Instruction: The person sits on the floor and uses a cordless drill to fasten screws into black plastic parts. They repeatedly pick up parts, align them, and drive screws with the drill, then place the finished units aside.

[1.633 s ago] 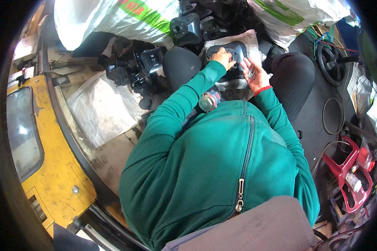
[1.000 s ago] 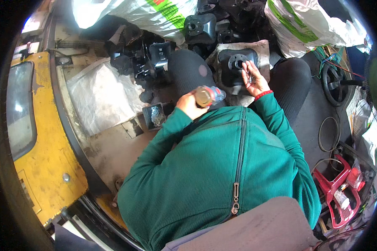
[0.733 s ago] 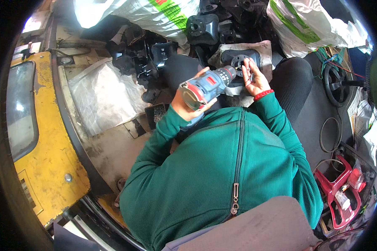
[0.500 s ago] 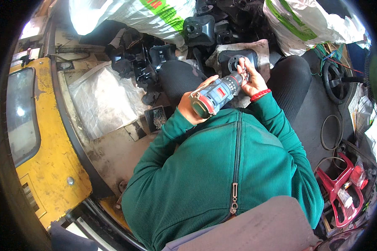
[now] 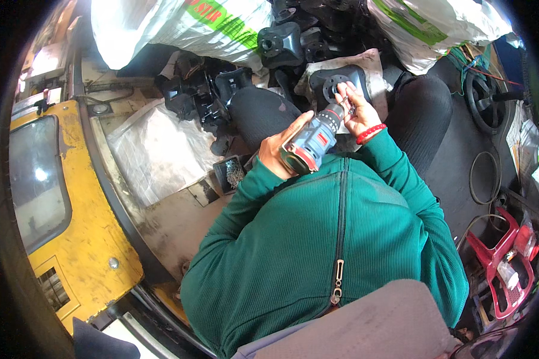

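Blue-and-red drill (image 5: 313, 143), green sleeves (image 5: 395, 161), red wristband (image 5: 371, 133)

There is one cordless drill (image 5: 313, 140), blue and grey. Two hands are visible: the left hand (image 5: 279, 148) and the right hand (image 5: 357, 109). Two big white sacks (image 5: 179, 27) lie at the top. There is one small tray of screws (image 5: 232, 173) and one red frame (image 5: 502, 263). The black plastic parts (image 5: 281, 43) are too many and too heaped to count exactly.

The left hand (image 5: 278, 149) grips a blue-grey cordless drill (image 5: 313, 139), tip aimed at a black plastic part (image 5: 335, 81) lying on the lap. The right hand (image 5: 356, 110) pinches the drill's tip, perhaps holding a screw. A small tray of screws (image 5: 232, 173) sits on the floor nearby.
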`<action>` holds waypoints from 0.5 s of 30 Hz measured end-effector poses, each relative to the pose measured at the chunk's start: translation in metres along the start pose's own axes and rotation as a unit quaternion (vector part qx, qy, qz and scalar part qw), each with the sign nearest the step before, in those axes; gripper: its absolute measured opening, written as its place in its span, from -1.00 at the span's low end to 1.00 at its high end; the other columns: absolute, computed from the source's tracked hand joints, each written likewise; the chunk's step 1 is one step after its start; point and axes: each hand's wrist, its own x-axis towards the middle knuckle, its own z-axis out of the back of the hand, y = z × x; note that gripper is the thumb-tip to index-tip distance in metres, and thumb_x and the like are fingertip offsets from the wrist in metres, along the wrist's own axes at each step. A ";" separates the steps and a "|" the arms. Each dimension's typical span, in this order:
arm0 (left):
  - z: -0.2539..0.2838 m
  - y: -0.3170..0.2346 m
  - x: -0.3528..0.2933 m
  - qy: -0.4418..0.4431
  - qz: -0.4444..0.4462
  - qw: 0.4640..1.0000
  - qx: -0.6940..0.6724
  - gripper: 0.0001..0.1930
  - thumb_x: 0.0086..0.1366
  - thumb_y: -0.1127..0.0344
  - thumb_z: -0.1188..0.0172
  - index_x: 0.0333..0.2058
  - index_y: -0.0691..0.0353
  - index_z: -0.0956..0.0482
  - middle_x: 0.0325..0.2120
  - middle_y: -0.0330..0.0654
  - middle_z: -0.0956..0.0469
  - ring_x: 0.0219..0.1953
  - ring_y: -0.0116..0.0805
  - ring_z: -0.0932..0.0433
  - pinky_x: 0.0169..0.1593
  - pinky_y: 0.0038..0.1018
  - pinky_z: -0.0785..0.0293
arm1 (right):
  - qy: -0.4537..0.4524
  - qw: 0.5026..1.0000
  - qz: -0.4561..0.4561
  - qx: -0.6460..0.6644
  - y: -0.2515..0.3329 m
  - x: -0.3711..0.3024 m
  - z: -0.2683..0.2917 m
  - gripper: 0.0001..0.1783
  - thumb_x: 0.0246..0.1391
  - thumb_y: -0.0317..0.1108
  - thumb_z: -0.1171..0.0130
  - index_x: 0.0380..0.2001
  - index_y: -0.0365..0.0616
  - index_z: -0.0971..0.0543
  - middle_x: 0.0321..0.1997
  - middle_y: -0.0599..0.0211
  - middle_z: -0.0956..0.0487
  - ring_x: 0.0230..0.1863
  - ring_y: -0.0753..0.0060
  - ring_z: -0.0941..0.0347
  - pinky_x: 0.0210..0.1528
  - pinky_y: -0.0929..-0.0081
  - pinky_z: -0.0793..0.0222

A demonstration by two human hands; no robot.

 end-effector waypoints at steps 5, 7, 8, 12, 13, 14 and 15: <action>-0.003 0.008 0.005 -0.031 -0.057 0.998 0.021 -0.05 -0.22 0.12 -0.42 0.18 0.08 -0.14 0.04 -0.16 -0.39 -0.21 -0.09 -0.56 -0.18 -0.32 -0.54 | 0.054 0.998 -0.012 0.001 -0.003 0.005 0.003 -0.56 0.13 -0.44 -0.03 0.08 -0.25 -0.25 0.04 0.12 -0.40 0.05 0.28 -0.40 0.05 0.35 -0.42; 0.000 0.004 0.007 -0.018 0.025 0.999 -0.023 -0.17 -0.12 0.25 -0.36 0.16 0.20 -0.16 -0.04 -0.09 -0.45 -0.13 -0.16 -0.53 -0.08 -0.40 -0.48 | 0.030 0.999 -0.023 -0.014 -0.002 0.006 0.005 -0.57 0.17 -0.29 0.01 0.06 -0.26 -0.28 0.02 0.13 -0.44 0.06 0.28 -0.39 0.05 0.36 -0.41; 0.003 -0.001 0.011 -0.024 0.043 0.997 -0.057 -0.22 -0.07 0.30 -0.32 0.15 0.23 -0.18 -0.05 -0.06 -0.45 -0.10 -0.18 -0.51 -0.04 -0.42 -0.45 | 0.019 0.999 -0.030 -0.008 0.000 0.011 0.013 -0.58 0.18 -0.26 0.02 0.05 -0.26 -0.30 0.01 0.13 -0.44 0.06 0.28 -0.39 0.04 0.37 -0.41; 0.013 0.008 0.019 -0.053 0.024 0.997 -0.054 -0.44 -0.01 0.31 -0.33 -0.03 0.36 -0.36 -0.21 -0.04 -0.52 -0.21 -0.27 -0.53 -0.10 -0.44 -0.43 | -0.102 0.991 0.033 -0.083 0.016 0.060 0.101 -0.63 0.15 -0.14 -0.02 -0.10 -0.18 -0.47 -0.36 0.42 -0.43 -0.45 0.61 -0.35 -0.51 0.65 -0.26; 0.014 0.013 0.021 -0.062 -0.009 0.998 0.012 -0.48 -0.01 0.31 -0.33 -0.07 0.37 -0.39 -0.23 -0.05 -0.52 -0.25 -0.30 -0.54 -0.15 -0.45 -0.45 | -0.163 0.979 0.053 -0.111 0.018 0.058 0.098 -0.63 0.10 -0.10 -0.09 -0.15 -0.13 -0.51 -0.54 0.49 -0.39 -0.60 0.67 -0.26 -0.65 0.68 -0.13; 0.014 0.018 0.026 -0.105 -0.039 0.993 0.026 -0.56 -0.01 0.29 -0.36 -0.17 0.36 -0.46 -0.35 -0.09 -0.54 -0.47 -0.41 -0.55 -0.39 -0.50 -0.48 | -0.190 0.958 0.066 -0.205 0.018 0.061 0.094 -0.62 0.05 -0.05 -0.13 -0.20 -0.11 -0.53 -0.60 0.52 -0.33 -0.65 0.69 -0.19 -0.67 0.68 -0.05; 0.014 0.024 0.023 -0.051 0.103 0.992 -0.057 -0.55 -0.02 0.23 -0.37 -0.19 0.33 -0.46 -0.48 -0.17 -0.54 -0.64 -0.49 -0.48 -0.57 -0.54 -0.41 | -0.214 0.927 0.079 -0.298 0.020 0.066 0.088 -0.60 -0.01 0.00 -0.18 -0.26 -0.09 -0.56 -0.65 0.55 -0.27 -0.70 0.70 -0.11 -0.70 0.68 0.02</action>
